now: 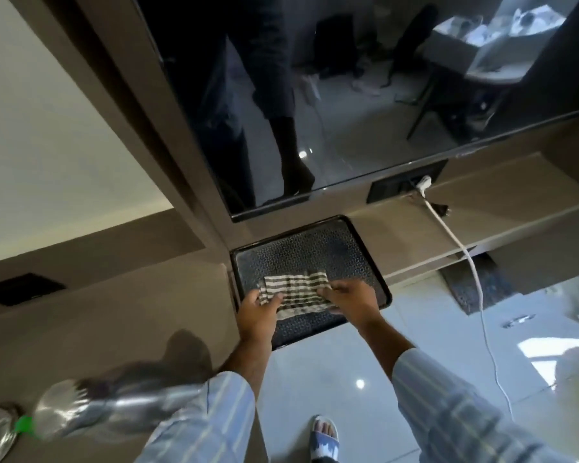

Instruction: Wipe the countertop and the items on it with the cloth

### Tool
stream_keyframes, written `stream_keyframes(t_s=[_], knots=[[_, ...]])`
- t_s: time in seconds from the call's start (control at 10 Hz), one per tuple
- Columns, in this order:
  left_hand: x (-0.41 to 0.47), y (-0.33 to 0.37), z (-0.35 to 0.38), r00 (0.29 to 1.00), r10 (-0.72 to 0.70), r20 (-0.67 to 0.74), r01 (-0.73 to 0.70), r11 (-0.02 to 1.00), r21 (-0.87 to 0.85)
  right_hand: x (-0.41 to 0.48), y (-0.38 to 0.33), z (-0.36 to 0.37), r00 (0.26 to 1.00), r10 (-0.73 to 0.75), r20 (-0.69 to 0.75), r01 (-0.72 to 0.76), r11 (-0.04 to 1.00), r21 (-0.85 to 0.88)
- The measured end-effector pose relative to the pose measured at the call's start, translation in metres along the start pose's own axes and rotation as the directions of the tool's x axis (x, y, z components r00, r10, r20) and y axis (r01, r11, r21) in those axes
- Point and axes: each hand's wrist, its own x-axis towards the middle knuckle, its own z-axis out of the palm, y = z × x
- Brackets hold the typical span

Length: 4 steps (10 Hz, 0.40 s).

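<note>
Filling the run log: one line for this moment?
left hand on cloth | right hand on cloth | cloth on black tray

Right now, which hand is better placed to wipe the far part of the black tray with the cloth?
Probably the right hand: it grips the striped cloth nearer the far edge of the tray; the left hand holds the near corner.

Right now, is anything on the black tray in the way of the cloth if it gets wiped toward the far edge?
Nothing visible. Both hands, left and right, hold the striped cloth on the near part of the black tray, and the patterned surface beyond it looks bare up to the far rim.
</note>
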Motion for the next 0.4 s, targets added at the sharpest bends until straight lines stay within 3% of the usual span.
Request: stream_keyframes(t_s=[0.1, 0.3, 0.4], knots=[[0.048, -0.046, 0.020, 0.997, -0.067, -0.032, 0.070, 0.991, 0.117, 0.021, 0.014, 0.018, 0.997, -0.069, -0.024, 0.063, 0.978, -0.199], [0.028, 0.000, 0.021, 0.999, 0.030, -0.030, -0.015, 0.920, 0.392, 0.034, 0.020, 0.035, 0.982, -0.188, 0.003, 0.171, 0.885, -0.433], [0.018, 0.007, 0.016, 1.000, 0.007, -0.020, 0.003, 0.896, 0.444, 0.018, 0.010, 0.028, 0.975, -0.215, -0.052, 0.177, 0.898, -0.404]])
